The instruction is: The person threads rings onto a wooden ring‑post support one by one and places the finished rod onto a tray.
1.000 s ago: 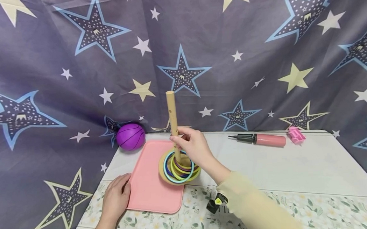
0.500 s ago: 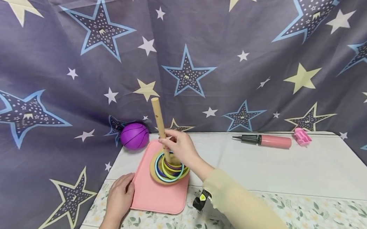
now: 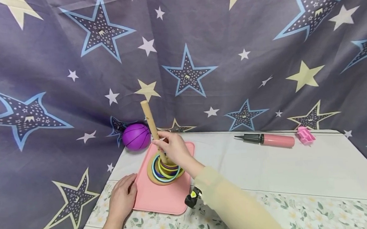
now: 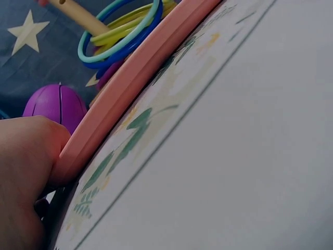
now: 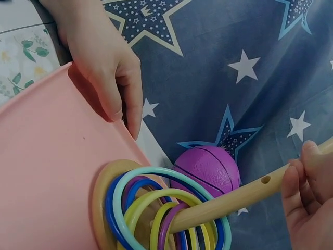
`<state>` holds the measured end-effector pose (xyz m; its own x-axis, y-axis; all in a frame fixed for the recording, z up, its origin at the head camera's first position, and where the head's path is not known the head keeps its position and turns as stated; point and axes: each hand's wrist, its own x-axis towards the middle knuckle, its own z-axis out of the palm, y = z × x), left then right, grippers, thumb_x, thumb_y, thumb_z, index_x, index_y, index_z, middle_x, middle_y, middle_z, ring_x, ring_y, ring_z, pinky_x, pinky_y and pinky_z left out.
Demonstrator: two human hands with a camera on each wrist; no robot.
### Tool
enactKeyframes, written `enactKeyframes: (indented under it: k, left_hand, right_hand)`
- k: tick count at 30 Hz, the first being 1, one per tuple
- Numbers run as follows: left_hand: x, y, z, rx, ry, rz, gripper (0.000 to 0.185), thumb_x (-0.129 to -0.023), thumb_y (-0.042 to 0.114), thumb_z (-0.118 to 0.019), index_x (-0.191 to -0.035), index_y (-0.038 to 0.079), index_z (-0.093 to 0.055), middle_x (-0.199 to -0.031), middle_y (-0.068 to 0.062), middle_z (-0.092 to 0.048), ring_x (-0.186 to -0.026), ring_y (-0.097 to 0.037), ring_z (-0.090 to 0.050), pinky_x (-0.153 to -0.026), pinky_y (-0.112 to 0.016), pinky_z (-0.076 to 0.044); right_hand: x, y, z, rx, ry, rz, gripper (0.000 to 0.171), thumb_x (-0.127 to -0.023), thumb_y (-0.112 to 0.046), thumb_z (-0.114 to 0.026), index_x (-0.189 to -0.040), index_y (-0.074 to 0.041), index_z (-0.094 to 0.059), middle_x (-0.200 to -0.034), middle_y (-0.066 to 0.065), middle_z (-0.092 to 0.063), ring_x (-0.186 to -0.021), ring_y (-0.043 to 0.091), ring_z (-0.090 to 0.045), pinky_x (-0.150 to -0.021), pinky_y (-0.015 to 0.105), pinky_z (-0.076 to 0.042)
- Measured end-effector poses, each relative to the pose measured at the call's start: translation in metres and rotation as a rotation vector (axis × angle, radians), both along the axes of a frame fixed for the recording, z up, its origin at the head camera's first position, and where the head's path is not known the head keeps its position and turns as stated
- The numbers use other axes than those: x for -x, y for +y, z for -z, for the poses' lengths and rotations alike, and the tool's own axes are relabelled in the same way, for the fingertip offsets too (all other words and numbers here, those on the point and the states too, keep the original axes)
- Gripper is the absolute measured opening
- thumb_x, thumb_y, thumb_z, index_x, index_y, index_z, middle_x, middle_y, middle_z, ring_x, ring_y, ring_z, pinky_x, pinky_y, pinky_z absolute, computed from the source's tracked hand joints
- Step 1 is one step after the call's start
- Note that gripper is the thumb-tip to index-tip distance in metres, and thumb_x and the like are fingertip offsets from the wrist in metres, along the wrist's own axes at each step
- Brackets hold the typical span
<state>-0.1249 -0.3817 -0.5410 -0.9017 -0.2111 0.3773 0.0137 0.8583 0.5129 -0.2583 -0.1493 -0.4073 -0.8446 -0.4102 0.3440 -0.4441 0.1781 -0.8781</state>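
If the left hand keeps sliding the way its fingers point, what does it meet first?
The left hand rests at the tray's left edge, fingers pointing up the table toward the backdrop. The purple ball looks like the first thing in that line, though depth is unclear.

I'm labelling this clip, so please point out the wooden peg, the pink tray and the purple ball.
Tilted wooden peg (image 3: 148, 117), head view, bare upper shaft.
Pink plastic tray (image 3: 157, 200), head view, bare near part.
Purple rubber ball (image 3: 136, 136), head view, middle of its face.
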Motion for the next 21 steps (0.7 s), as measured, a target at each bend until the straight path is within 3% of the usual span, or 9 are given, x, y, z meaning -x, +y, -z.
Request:
enactKeyframes:
  k: [5, 13, 17, 21]
  left_hand:
    - [-0.001, -0.003, 0.0, 0.005, -0.002, 0.001, 0.038, -0.108, 0.007, -0.065, -0.145, 0.0, -0.07, -0.148, -0.021, -0.068, -0.146, -0.046, -0.053, -0.124, -0.062, -0.036]
    - [0.006, -0.008, -0.004, 0.0, 0.002, 0.005, 0.039, -0.109, 0.009, -0.065, -0.145, -0.002, -0.069, -0.148, -0.023, -0.067, -0.145, -0.047, -0.053, -0.124, -0.063, -0.036]
    - [0.003, -0.012, -0.01, -0.011, -0.024, -0.03, 0.042, -0.111, 0.013, -0.063, -0.15, -0.003, -0.064, -0.154, -0.026, -0.061, -0.148, -0.049, -0.049, -0.123, -0.066, -0.035]
    - [-0.005, -0.009, -0.02, 0.017, -0.028, -0.077, 0.045, -0.111, 0.016, -0.062, -0.152, -0.003, -0.062, -0.156, -0.027, -0.058, -0.148, -0.051, -0.047, -0.123, -0.069, -0.034]
  right_hand:
    - [0.004, -0.005, 0.002, -0.007, 0.006, 0.022, 0.025, -0.106, -0.024, -0.078, -0.128, -0.013, -0.081, -0.082, 0.001, -0.076, -0.071, 0.008, -0.067, -0.068, 0.026, -0.056]
    - [0.009, -0.009, 0.001, 0.005, -0.018, 0.042, 0.032, -0.105, -0.027, -0.079, -0.135, -0.016, -0.08, -0.108, 0.0, -0.081, -0.08, 0.006, -0.069, -0.071, 0.025, -0.06]
    - [0.008, -0.004, 0.001, 0.014, -0.009, 0.044, 0.037, -0.105, -0.027, -0.08, -0.14, -0.016, -0.077, -0.125, -0.002, -0.081, -0.087, 0.008, -0.073, -0.075, 0.027, -0.062]
    - [0.002, 0.011, 0.004, -0.072, 0.042, 0.057, 0.043, -0.107, -0.035, -0.076, -0.148, -0.02, -0.072, -0.131, -0.004, -0.079, -0.1, 0.011, -0.075, -0.088, 0.031, -0.062]
